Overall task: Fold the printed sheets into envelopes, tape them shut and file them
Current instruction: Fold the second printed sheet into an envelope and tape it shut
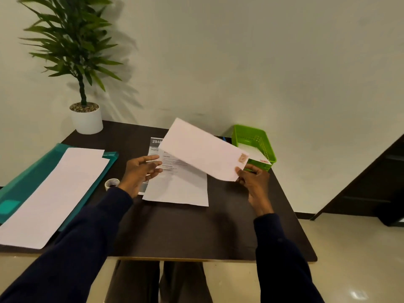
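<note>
My right hand [253, 180] pinches the near right corner of a white envelope [201, 149] with a reddish stamp, holding it tilted above the table. Below it lies a printed sheet [179, 189] on top of another printed page [155, 143] with a grey header. My left hand [140, 171] hovers over the sheet's left edge with fingers spread, holding nothing. A small roll of tape [112, 183] stands just left of my left wrist.
A teal folder [32, 171] with long white sheets [54, 193] on it lies at the left. A green basket [254, 141] holding envelopes sits at the back right. A potted plant [86, 117] stands in the back left corner of the dark table [196, 232].
</note>
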